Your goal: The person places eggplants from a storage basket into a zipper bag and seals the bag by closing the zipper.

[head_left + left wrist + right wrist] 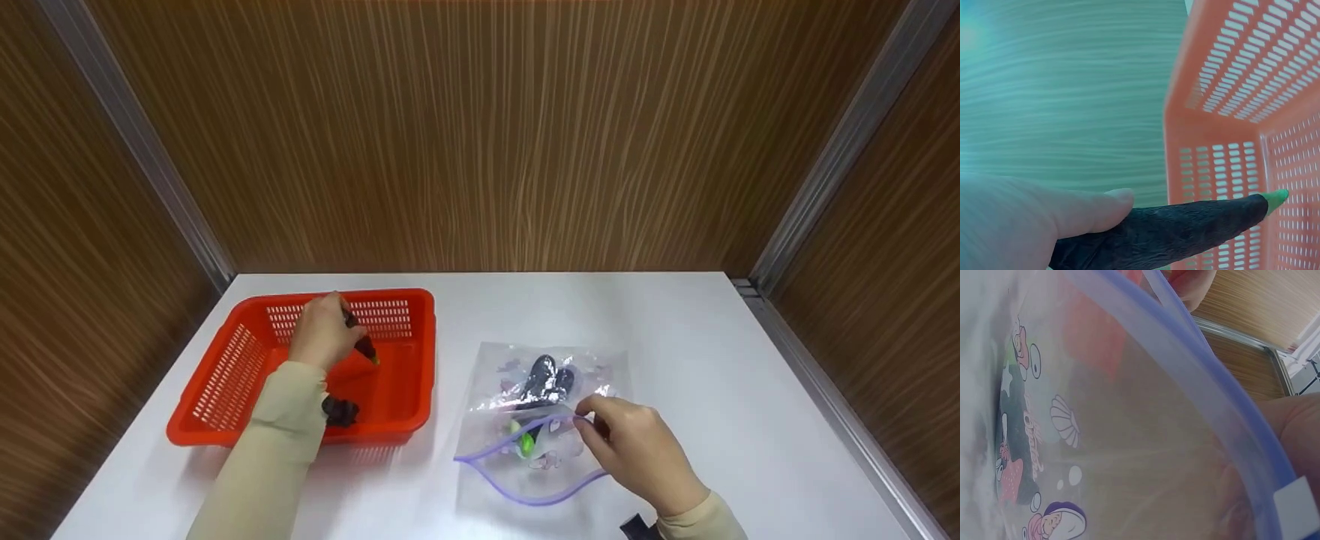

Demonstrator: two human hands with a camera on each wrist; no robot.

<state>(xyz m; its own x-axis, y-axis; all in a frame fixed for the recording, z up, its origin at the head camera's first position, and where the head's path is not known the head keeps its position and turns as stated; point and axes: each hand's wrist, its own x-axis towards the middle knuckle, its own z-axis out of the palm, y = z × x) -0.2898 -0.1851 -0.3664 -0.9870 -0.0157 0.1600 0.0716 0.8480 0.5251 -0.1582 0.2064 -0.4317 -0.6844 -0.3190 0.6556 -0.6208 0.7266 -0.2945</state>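
While the left hand point(322, 330) grips a dark eggplant point(365, 347) over the red basket point(430, 360), green tip point(1276, 199) angled rightward, the zip bag point(544, 501) lies off to its right, edge pinched by the nearer right hand point(637, 448).

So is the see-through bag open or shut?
Open. The bag's two purple edges curve apart, leaving a gap between them, and the right hand holds the upper one.
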